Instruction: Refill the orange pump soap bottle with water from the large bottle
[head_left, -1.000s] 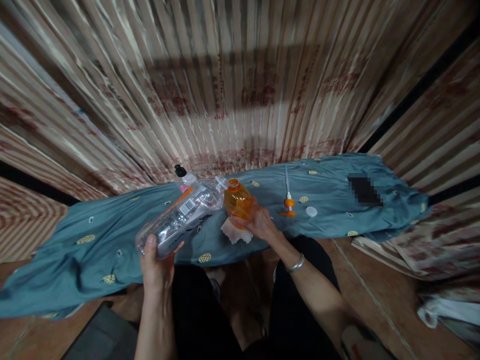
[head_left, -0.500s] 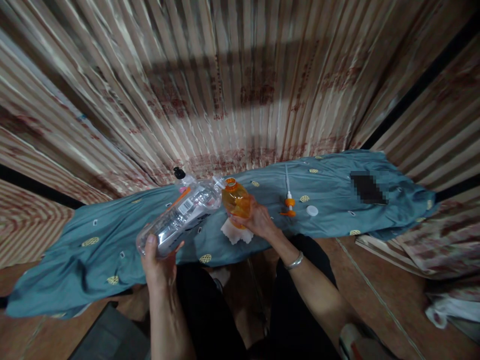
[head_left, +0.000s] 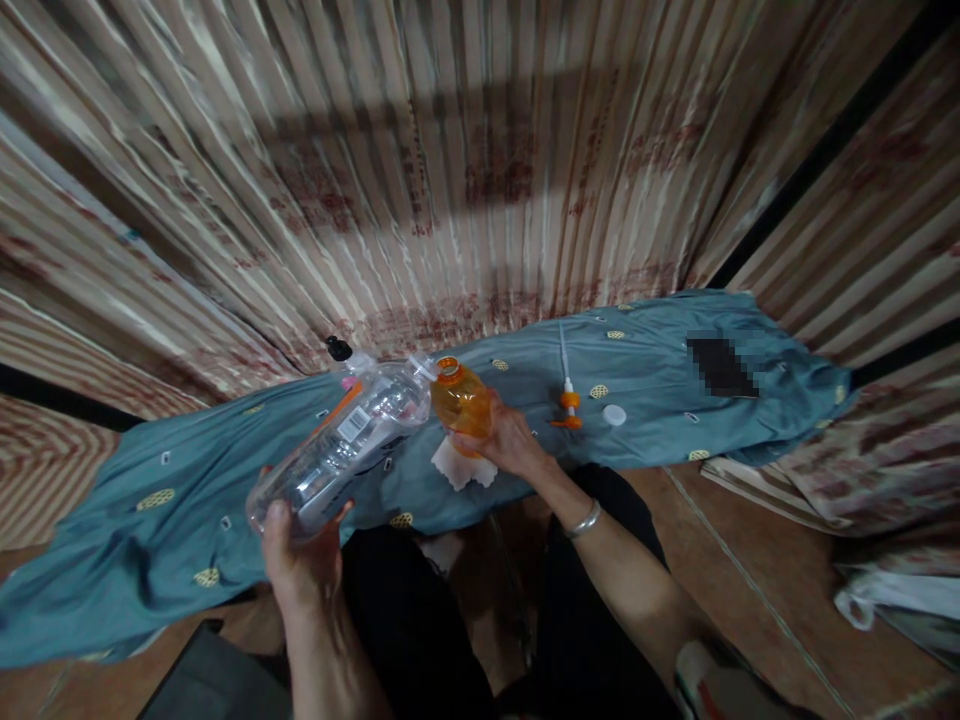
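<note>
- While the left hand (head_left: 300, 560) grips the base of a clear plastic bottle (head_left: 341, 450), fingers wrapped around it, the bottle lies tilted with its neck raised toward the right.
- That neck meets the open mouth of a small orange bottle (head_left: 459, 400), which stands on the blue patterned cloth (head_left: 187, 470).
- The right hand (head_left: 506, 440) is closed around the orange bottle's side, holding it upright; a silver bracelet (head_left: 583, 520) sits on that wrist.
- A white tissue (head_left: 454, 468) lies on the cloth just under the orange bottle.
- To the right, apart from both hands, lie an orange pump head with its white tube (head_left: 566, 400) and a white cap (head_left: 614, 414).
- A black-capped bottle (head_left: 341, 352) stands behind the clear one.
</note>
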